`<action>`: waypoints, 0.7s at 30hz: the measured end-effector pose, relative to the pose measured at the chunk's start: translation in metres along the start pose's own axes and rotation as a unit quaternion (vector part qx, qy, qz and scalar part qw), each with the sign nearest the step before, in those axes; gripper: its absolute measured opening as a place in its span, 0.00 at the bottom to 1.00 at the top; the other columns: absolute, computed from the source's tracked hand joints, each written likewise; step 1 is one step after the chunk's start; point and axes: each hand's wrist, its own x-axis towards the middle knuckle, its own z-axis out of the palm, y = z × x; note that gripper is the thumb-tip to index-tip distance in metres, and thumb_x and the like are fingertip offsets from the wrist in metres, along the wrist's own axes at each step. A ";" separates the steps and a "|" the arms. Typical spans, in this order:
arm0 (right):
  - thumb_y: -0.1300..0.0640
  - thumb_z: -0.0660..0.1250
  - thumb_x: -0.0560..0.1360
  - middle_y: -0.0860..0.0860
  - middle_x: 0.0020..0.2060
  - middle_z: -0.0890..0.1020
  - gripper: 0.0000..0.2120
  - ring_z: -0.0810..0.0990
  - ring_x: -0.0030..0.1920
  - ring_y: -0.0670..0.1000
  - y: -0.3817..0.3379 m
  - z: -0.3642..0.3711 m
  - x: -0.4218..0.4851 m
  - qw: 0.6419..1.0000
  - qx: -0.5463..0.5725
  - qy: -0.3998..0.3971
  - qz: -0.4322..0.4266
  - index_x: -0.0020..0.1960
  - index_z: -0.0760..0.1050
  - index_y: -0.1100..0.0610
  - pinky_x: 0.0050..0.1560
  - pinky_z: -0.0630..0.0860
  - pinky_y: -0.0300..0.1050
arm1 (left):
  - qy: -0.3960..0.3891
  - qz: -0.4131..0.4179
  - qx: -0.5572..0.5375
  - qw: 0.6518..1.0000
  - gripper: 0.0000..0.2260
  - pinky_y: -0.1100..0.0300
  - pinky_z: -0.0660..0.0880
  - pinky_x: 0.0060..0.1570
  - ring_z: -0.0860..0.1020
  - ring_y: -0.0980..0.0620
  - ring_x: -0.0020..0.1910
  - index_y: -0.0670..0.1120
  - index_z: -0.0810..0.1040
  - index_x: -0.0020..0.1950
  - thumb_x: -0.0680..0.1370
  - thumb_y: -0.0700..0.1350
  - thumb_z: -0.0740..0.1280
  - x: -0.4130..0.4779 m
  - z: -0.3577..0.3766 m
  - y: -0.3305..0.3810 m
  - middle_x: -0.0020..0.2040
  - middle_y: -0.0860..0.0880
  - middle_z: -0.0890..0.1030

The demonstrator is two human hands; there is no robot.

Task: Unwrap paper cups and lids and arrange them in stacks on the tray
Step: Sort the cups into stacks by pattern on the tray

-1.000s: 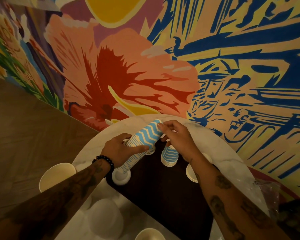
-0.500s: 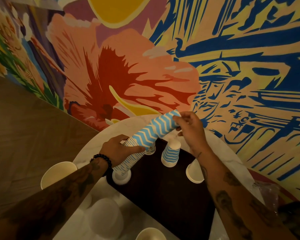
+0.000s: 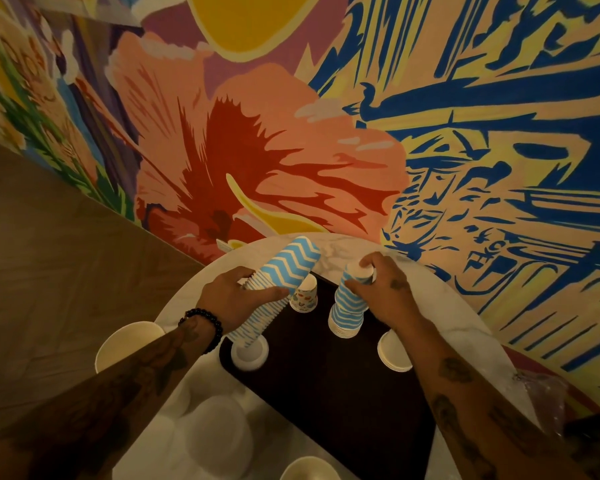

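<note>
The left hand (image 3: 232,299) is wrapped around a long tilted stack of cups (image 3: 274,285) with blue zigzag lines; its low end rests in a small white lid (image 3: 249,353) at the near left corner of the dark tray (image 3: 326,393), and its high end leans up toward the far edge of the desk (image 3: 343,251). The right hand (image 3: 385,292) is closed on the top of a short stack of blue striped cups (image 3: 347,310) that stands upside down on the far part of the tray; it looks like the hand is pushing some cups down onto it. Just beside that stack, toward the left, is one small cup with colored spots (image 3: 305,294), upside down too. A pile of white lids (image 3: 392,351) sits at the right edge of the tray.

So the step in hand seems to be moving cups from the long stack to the short one, a few at a time; the job looks about partway done, since most cups are in the long stack. Next, the right hand should let go and pull more cups off the high end; the left hand must hold tight so the long stack does not slip or bend.
</note>
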 end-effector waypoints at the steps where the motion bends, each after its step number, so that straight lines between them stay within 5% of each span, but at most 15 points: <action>1: 0.54 0.77 0.72 0.53 0.54 0.75 0.18 0.76 0.50 0.54 0.003 0.004 -0.002 1.000 -0.018 -0.008 -0.002 0.56 0.73 0.55 0.50 0.72 0.47 | -0.002 0.005 0.000 1.000 0.41 0.57 0.73 0.50 0.78 0.50 0.53 0.53 0.78 0.63 0.57 0.75 0.70 -0.001 0.000 0.001 0.54 0.50 0.80; 7: 0.48 0.75 0.74 0.50 0.53 0.71 0.16 0.74 0.50 0.50 0.009 0.012 -0.008 0.997 -0.060 -0.031 0.037 0.53 0.76 0.56 0.49 0.66 0.41 | 0.005 0.021 -0.004 1.000 0.45 0.53 0.77 0.54 0.79 0.50 0.53 0.54 0.78 0.63 0.52 0.77 0.65 -0.007 -0.004 0.003 0.54 0.51 0.81; 10: 0.42 0.70 0.76 0.48 0.52 0.78 0.14 0.78 0.49 0.49 -0.011 0.004 -0.006 0.998 0.041 -0.003 0.044 0.51 0.78 0.53 0.51 0.72 0.44 | 0.007 0.031 0.005 0.999 0.47 0.55 0.76 0.53 0.79 0.51 0.52 0.55 0.77 0.63 0.50 0.79 0.63 -0.009 -0.002 0.004 0.55 0.51 0.81; 15: 0.36 0.69 0.74 0.48 0.47 0.84 0.19 0.84 0.36 0.52 -0.058 -0.010 -0.007 0.958 0.256 -0.092 0.090 0.53 0.77 0.52 0.38 0.80 0.47 | 0.024 0.052 0.011 0.998 0.37 0.59 0.73 0.50 0.78 0.52 0.52 0.53 0.78 0.62 0.60 0.73 0.74 -0.011 0.007 0.008 0.55 0.52 0.81; 21: 0.40 0.74 0.73 0.53 0.45 0.84 0.19 0.81 0.33 0.49 -0.067 0.003 -0.006 0.956 0.277 -0.056 0.079 0.53 0.76 0.54 0.31 0.77 0.44 | 0.026 0.078 0.025 0.996 0.35 0.60 0.71 0.52 0.76 0.54 0.53 0.51 0.77 0.65 0.62 0.66 0.77 -0.013 0.015 0.014 0.57 0.52 0.80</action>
